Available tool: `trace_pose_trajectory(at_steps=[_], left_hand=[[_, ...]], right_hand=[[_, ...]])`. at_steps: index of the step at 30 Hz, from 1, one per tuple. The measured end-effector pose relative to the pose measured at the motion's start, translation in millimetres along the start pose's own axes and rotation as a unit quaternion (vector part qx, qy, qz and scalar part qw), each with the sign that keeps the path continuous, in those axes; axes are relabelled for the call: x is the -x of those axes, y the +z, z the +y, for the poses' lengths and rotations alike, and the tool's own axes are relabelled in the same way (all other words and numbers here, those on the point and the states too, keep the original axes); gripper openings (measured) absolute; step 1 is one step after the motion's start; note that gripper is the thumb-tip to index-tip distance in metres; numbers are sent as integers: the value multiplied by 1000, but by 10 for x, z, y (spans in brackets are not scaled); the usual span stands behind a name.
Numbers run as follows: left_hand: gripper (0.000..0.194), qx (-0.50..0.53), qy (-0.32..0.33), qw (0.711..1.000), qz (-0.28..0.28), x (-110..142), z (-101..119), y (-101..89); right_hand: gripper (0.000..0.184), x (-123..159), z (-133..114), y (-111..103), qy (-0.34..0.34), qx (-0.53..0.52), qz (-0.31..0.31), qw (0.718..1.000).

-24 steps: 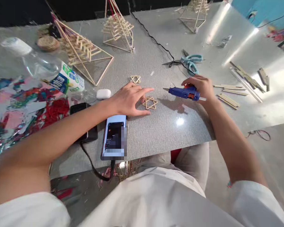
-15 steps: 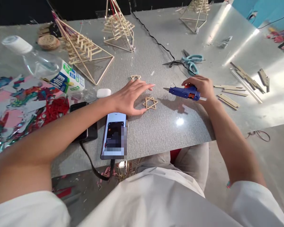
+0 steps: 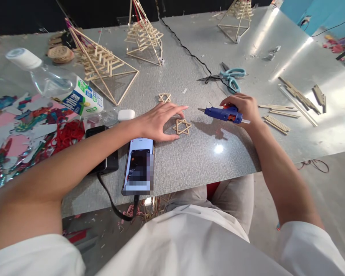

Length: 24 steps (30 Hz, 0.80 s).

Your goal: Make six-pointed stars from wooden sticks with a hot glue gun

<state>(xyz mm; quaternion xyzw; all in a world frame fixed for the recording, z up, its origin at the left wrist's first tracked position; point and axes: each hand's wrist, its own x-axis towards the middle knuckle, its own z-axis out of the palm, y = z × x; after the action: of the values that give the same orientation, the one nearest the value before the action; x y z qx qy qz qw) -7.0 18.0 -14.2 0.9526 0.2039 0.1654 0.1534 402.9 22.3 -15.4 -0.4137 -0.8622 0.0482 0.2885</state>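
Note:
My right hand (image 3: 243, 106) is wrapped round a blue hot glue gun (image 3: 222, 114), its nozzle pointing left and a clear glue stick poking out at the back. My left hand (image 3: 161, 122) is spread over the table, thumb and fingers apart, with nothing held. Close beside its thumb lies a small six-pointed star of wooden sticks (image 3: 182, 127). A second stick star (image 3: 164, 97) rests just beyond the left fingers. Below the left hand a phone (image 3: 139, 165) lies with its screen lit, the upper end partly covered by the hand.
Stick pyramids (image 3: 103, 65) stand at the back. A plastic bottle (image 3: 60, 84) lies tilted on the left by red string (image 3: 70, 132) and a white earbud case (image 3: 126, 115). Blue-handled scissors (image 3: 232, 78) lie across a black cord (image 3: 186, 48). Loose sticks (image 3: 277, 123) are on the right.
The left hand has drawn back slightly from the two stars, so more of the farther one shows. The right hand holds the glue gun almost still.

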Motion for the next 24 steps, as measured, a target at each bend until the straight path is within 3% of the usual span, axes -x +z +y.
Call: trace_pose_trajectory(at_steps=[14, 24], left_hand=[[107, 31, -4, 999, -28, -25, 54, -4], [100, 26, 5, 1000, -17, -11, 6, -49]], right_hand=[[20, -4, 14, 9, 3, 10, -6, 1000], [20, 1, 28, 8, 5, 6, -13, 1000]])
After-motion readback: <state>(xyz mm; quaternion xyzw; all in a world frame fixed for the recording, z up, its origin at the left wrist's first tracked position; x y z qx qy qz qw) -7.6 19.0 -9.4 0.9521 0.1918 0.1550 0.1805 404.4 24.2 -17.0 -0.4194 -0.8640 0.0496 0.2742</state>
